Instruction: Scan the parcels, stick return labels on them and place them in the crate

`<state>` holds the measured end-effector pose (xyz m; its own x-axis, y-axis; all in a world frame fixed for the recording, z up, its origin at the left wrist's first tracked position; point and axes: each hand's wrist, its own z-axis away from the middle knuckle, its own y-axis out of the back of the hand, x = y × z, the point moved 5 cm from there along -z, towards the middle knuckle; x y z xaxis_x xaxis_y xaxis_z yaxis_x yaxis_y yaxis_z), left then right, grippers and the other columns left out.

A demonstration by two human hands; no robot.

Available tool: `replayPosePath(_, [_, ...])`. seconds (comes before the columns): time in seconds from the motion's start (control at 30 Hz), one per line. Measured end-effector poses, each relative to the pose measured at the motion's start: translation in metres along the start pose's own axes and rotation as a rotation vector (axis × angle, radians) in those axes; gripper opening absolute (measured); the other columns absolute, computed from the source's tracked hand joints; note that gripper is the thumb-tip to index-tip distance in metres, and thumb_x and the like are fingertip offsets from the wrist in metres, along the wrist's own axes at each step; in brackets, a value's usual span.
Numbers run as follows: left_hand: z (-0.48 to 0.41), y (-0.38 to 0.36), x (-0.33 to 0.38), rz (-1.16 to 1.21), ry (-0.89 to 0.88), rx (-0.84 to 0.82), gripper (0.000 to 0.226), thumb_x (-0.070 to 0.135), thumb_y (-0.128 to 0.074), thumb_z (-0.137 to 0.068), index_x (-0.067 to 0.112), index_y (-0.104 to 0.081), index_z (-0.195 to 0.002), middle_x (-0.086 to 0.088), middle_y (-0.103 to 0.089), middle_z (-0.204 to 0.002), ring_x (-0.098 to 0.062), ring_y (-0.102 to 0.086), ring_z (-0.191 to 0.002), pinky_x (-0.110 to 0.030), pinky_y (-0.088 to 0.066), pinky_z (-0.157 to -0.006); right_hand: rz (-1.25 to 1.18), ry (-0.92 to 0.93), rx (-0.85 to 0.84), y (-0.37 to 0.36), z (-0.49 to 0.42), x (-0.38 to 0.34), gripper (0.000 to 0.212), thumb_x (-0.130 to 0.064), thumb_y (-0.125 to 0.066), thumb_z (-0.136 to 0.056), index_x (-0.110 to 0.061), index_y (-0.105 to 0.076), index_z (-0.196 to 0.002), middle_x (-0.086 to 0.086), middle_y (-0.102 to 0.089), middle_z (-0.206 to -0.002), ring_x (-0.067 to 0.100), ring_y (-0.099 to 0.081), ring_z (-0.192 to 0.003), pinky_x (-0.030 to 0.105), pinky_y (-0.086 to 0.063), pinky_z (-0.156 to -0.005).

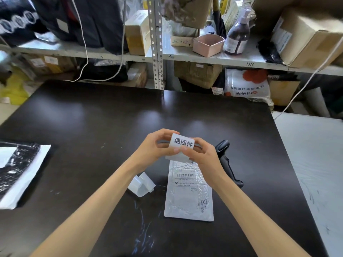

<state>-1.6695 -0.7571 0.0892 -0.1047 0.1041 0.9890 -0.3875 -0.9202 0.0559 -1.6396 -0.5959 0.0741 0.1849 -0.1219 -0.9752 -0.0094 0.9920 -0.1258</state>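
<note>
A white return label [182, 142] with black characters is held up above the dark table [92, 127]. My left hand [157, 147] and my right hand [201, 156] both pinch it at its lower edge, fingers curled round it. Beneath the hands lies a white bubble-mailer parcel [189, 193] with a barcode label and handwriting, flat on the table. A black handheld scanner [227, 162] lies just right of my right hand. No crate is in view.
Loose strips of label backing paper [142, 184] lie left of the parcel. A black-and-white bagged parcel [16, 171] sits at the table's left edge. Shelves [204, 58] with boxes, a bottle and a pink tray stand behind. A white surface [319, 164] adjoins on the right.
</note>
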Motion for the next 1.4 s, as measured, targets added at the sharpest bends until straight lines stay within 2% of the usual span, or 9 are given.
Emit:
replayPosePath(0.1, [0.0, 0.004, 0.0, -0.065, -0.001, 0.057, 0.036, 0.025, -0.08, -0.077, 0.02, -0.068, -0.111, 0.005, -0.073, -0.104, -0.011, -0.069, -0.097, -0.024, -0.057, -0.082, 0.197, 0.174, 0.093, 0.002, 0.006, -0.01, 0.033, -0.02, -0.075, -0.083, -0.021, -0.062, -0.113, -0.004, -0.07, -0.102, 0.01, -0.067, -0.092, 0.025, -0.055, -0.076])
replayPosePath(0.2, [0.001, 0.006, 0.0, -0.042, 0.013, 0.102, 0.036, 0.04, -0.076, -0.073, 0.019, -0.07, -0.102, 0.005, -0.074, -0.1, -0.014, -0.069, -0.095, -0.023, -0.058, -0.076, 0.331, 0.315, 0.097, 0.0, 0.011, -0.023, 0.022, -0.024, -0.073, -0.085, -0.023, -0.067, -0.106, -0.008, -0.068, -0.103, 0.012, -0.065, -0.097, 0.029, -0.055, -0.083])
replayPosePath(0.33, [0.002, 0.006, 0.003, -0.051, -0.013, 0.076, 0.042, 0.047, -0.077, -0.067, 0.022, -0.068, -0.101, 0.005, -0.073, -0.1, -0.016, -0.07, -0.095, -0.028, -0.059, -0.079, 0.33, 0.34, 0.13, -0.002, 0.015, -0.028, 0.02, -0.026, -0.072, -0.085, -0.021, -0.069, -0.104, -0.008, -0.069, -0.1, 0.01, -0.066, -0.093, 0.023, -0.055, -0.079])
replayPosePath(0.57, [0.003, 0.007, 0.007, -0.15, -0.07, 0.069, 0.05, 0.045, -0.084, -0.058, 0.024, -0.068, -0.1, 0.008, -0.073, -0.095, -0.016, -0.071, -0.087, -0.028, -0.06, -0.076, 0.34, 0.351, 0.155, 0.0, 0.017, -0.032, 0.013, -0.023, -0.073, -0.085, -0.024, -0.07, -0.097, -0.007, -0.069, -0.099, 0.012, -0.067, -0.095, 0.033, -0.058, -0.084])
replayPosePath(0.73, [0.004, 0.007, 0.014, -0.252, -0.125, 0.077, 0.051, 0.055, -0.083, -0.055, 0.026, -0.069, -0.094, 0.012, -0.071, -0.089, -0.013, -0.069, -0.083, -0.023, -0.058, -0.07, 0.523, 0.478, 0.117, -0.003, 0.018, -0.045, 0.014, -0.024, -0.073, -0.084, -0.017, -0.075, -0.096, -0.007, -0.069, -0.093, 0.011, -0.066, -0.086, 0.026, -0.057, -0.075])
replayPosePath(0.93, [0.004, 0.009, 0.014, -0.278, -0.098, 0.129, 0.05, 0.063, -0.083, -0.051, 0.026, -0.071, -0.083, 0.005, -0.072, -0.082, -0.015, -0.07, -0.074, -0.029, -0.059, -0.066, 0.65, 0.617, 0.125, -0.006, 0.023, -0.046, 0.019, -0.026, -0.066, -0.087, -0.009, -0.075, -0.092, -0.001, -0.069, -0.084, 0.012, -0.064, -0.075, 0.026, -0.055, -0.065])
replayPosePath(1.1, [0.007, 0.009, 0.01, -0.286, -0.064, 0.088, 0.057, 0.066, -0.08, -0.05, 0.026, -0.071, -0.089, 0.008, -0.072, -0.086, -0.014, -0.07, -0.079, -0.027, -0.059, -0.07, 0.682, 0.61, 0.121, -0.006, 0.02, -0.047, 0.018, -0.024, -0.064, -0.09, -0.01, -0.074, -0.087, -0.012, -0.064, -0.081, 0.008, -0.062, -0.072, 0.025, -0.054, -0.062])
replayPosePath(1.23, [0.008, 0.01, 0.013, -0.31, -0.063, 0.079, 0.052, 0.064, -0.084, -0.049, 0.027, -0.07, -0.083, 0.005, -0.071, -0.081, -0.014, -0.068, -0.072, -0.029, -0.058, -0.065, 0.706, 0.655, 0.08, -0.01, 0.021, -0.05, 0.024, -0.033, -0.067, -0.086, -0.01, -0.074, -0.087, -0.004, -0.07, -0.082, 0.011, -0.066, -0.072, 0.023, -0.055, -0.064])
replayPosePath(1.4, [0.01, 0.012, 0.016, -0.407, -0.051, 0.067, 0.052, 0.062, -0.085, -0.047, 0.022, -0.065, -0.074, 0.003, -0.068, -0.075, -0.018, -0.065, -0.068, -0.028, -0.053, -0.058, 0.711, 0.661, 0.004, -0.015, 0.021, -0.054, 0.026, -0.035, -0.064, -0.087, -0.011, -0.075, -0.088, -0.002, -0.071, -0.081, 0.012, -0.066, -0.071, 0.035, -0.057, -0.062])
